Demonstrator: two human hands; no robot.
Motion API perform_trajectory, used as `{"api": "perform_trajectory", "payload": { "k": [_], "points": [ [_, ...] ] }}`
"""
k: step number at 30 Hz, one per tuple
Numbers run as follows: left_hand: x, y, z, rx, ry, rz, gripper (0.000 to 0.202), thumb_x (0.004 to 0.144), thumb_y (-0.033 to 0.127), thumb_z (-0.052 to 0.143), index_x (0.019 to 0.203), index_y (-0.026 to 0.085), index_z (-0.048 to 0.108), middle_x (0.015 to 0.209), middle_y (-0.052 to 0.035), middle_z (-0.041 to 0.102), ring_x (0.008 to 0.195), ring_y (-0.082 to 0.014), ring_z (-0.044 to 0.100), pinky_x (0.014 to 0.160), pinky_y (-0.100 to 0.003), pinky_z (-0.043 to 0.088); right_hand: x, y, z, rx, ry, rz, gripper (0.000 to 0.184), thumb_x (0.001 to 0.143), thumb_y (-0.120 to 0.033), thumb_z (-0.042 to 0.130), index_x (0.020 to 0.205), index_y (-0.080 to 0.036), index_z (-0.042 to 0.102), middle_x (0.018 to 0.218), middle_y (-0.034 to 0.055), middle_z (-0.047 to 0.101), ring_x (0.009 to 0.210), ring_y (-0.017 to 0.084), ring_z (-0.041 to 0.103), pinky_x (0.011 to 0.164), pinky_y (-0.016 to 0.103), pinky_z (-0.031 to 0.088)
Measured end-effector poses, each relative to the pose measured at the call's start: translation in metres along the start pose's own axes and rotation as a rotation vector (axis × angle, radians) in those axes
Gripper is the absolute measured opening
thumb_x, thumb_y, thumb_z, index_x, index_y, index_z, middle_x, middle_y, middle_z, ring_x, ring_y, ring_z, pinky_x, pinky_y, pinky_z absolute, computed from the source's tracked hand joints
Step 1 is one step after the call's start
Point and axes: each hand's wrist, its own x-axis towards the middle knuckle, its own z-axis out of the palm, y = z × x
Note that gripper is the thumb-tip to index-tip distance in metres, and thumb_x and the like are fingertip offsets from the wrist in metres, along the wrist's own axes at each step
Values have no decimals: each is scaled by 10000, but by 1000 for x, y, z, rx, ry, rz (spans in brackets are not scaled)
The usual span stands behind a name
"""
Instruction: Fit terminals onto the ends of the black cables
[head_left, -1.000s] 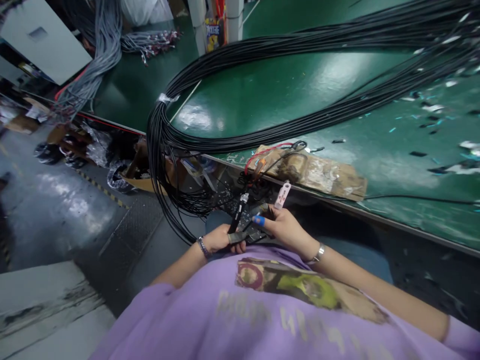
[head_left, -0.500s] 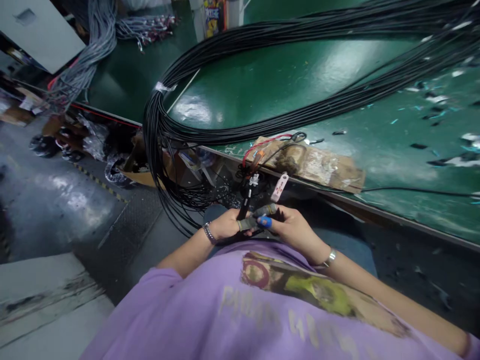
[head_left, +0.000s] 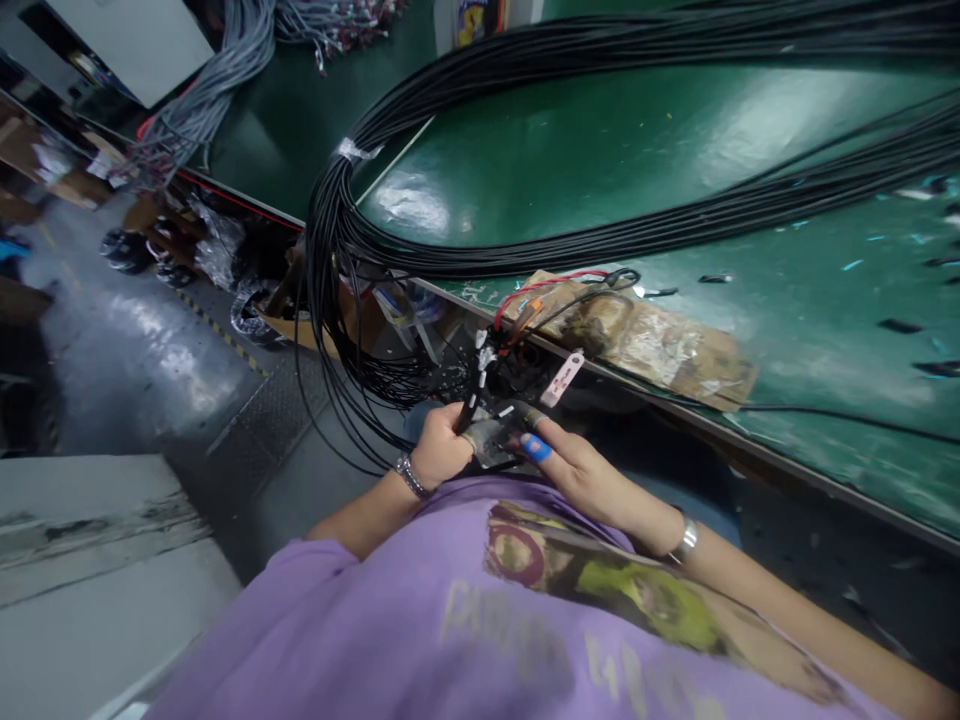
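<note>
My left hand (head_left: 439, 452) is closed around a thin black cable (head_left: 471, 395) that ends in a white-marked tip, held close to my lap. My right hand (head_left: 577, 470), with blue tape on one finger and grey tape on others, is curled against a small dark part (head_left: 495, 442) between both hands. A white tag (head_left: 562, 378) hangs just above my right hand. A thick bundle of black cables (head_left: 337, 250) drapes over the edge of the green table (head_left: 570, 170) and hangs down beside my left hand.
A taped brown cardboard pad (head_left: 660, 345) lies on the table edge with red and black wires (head_left: 540, 290) on it. Grey cable bundles (head_left: 217, 90) lie at the far left. Boxes and bags (head_left: 202, 255) sit on the floor under the table. A grey surface (head_left: 82, 560) is at lower left.
The camera has tilted and shifted, so the scene slid right. My hands stayed together at my lap; the right fingers moved slightly over the small part.
</note>
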Motion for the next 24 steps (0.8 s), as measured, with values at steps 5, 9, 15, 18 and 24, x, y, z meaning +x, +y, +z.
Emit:
{"api": "perform_trajectory", "payload": {
  "k": [5, 9, 15, 18, 24],
  "points": [
    [-5, -7, 4, 247, 121, 201, 161, 700, 217, 647, 592, 159, 543, 554, 38, 463, 555, -80, 392, 559, -198, 346, -2, -12, 3, 67, -22, 36, 243, 776, -442, 620, 735, -215, 693, 675, 22, 653, 633, 188, 543, 608, 310, 450],
    [-7, -6, 6, 380, 135, 290, 130, 709, 171, 609, 594, 162, 548, 560, 27, 476, 557, -89, 402, 568, -205, 350, -3, -11, 6, 140, -2, 64, 256, 768, -450, 626, 740, -205, 695, 626, 6, 624, 587, 165, 507, 583, 297, 436],
    [-7, -9, 9, 440, 154, 423, 128, 719, 201, 599, 606, 157, 556, 545, 22, 484, 523, -87, 398, 523, -205, 347, -5, -9, 5, 107, -18, 70, 350, 741, -524, 625, 763, -178, 673, 673, 10, 640, 630, 165, 528, 634, 298, 452],
    [-8, -9, 9, 462, 167, 485, 131, 725, 205, 595, 609, 155, 560, 540, 20, 496, 514, -85, 405, 512, -204, 349, -4, -11, 5, 75, -37, 90, 382, 730, -555, 613, 703, -175, 634, 595, -11, 574, 567, 136, 466, 566, 269, 408],
    [-11, -7, 7, 492, 185, 515, 128, 724, 206, 600, 611, 158, 564, 538, 18, 513, 510, -87, 426, 510, -206, 361, -4, -15, 9, 115, -49, 111, 388, 723, -559, 599, 637, -181, 579, 590, -22, 518, 546, 110, 393, 541, 255, 361]
  ]
}}
